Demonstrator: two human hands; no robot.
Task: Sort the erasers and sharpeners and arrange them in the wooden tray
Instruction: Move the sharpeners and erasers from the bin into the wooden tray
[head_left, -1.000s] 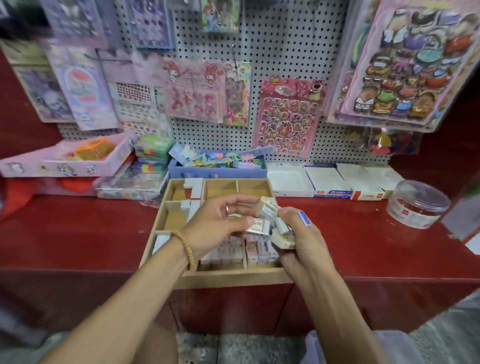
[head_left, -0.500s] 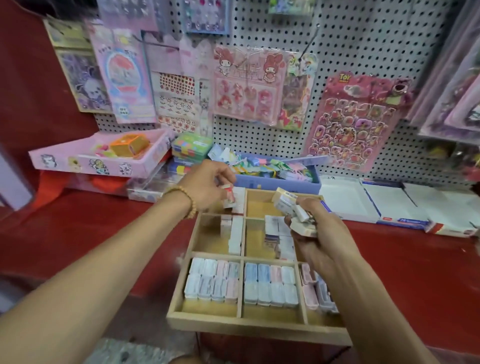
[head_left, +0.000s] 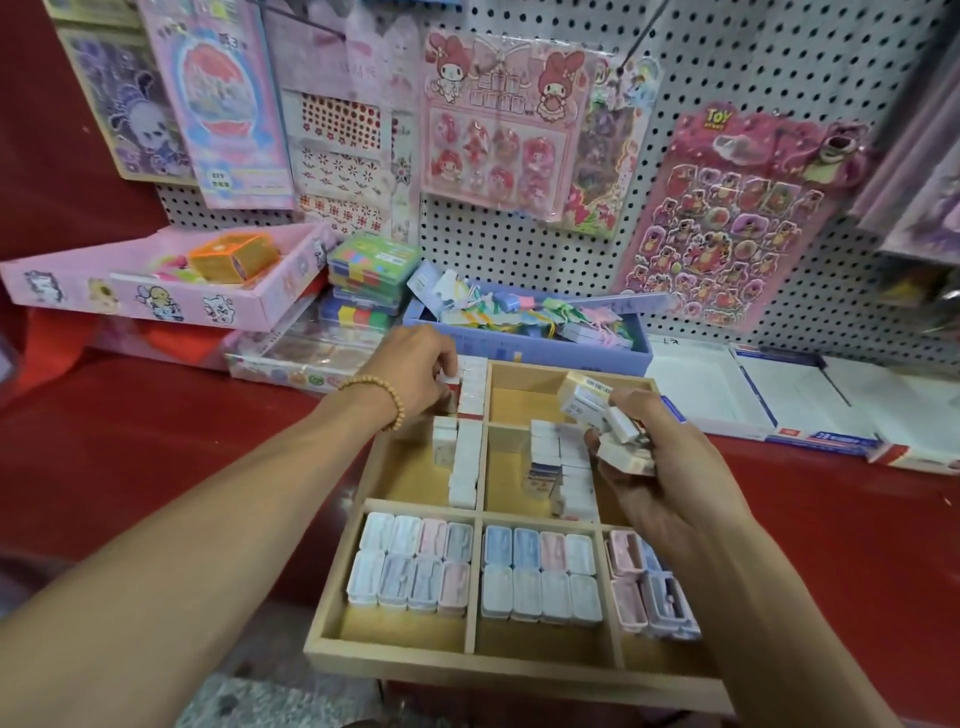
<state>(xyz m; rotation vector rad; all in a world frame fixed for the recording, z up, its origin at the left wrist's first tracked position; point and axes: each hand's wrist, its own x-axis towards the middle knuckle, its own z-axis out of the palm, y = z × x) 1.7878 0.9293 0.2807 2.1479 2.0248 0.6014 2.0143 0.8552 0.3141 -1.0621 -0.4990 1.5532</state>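
A wooden tray (head_left: 470, 660) with several compartments lies on the red counter. Pastel sharpeners (head_left: 415, 564) fill its three near compartments in neat rows. White erasers (head_left: 467, 462) stand in rows in the middle and far compartments. My left hand (head_left: 418, 376) reaches into the far left compartment and pinches an eraser (head_left: 451, 378) beside the row there. Above the tray's right side, my right hand (head_left: 654, 467) grips a bunch of erasers (head_left: 597, 410).
A blue box (head_left: 524, 345) of small stationery sits just behind the tray. A pink box (head_left: 150, 296) and stacked colourful packs (head_left: 371, 280) lie at the back left. White flat boxes (head_left: 769, 400) line the back right. Sticker sheets hang on the pegboard (head_left: 727, 62).
My left hand took an eraser from the bunch in my right hand and carried it into the far left compartment. The view tilted down and closer to the tray.
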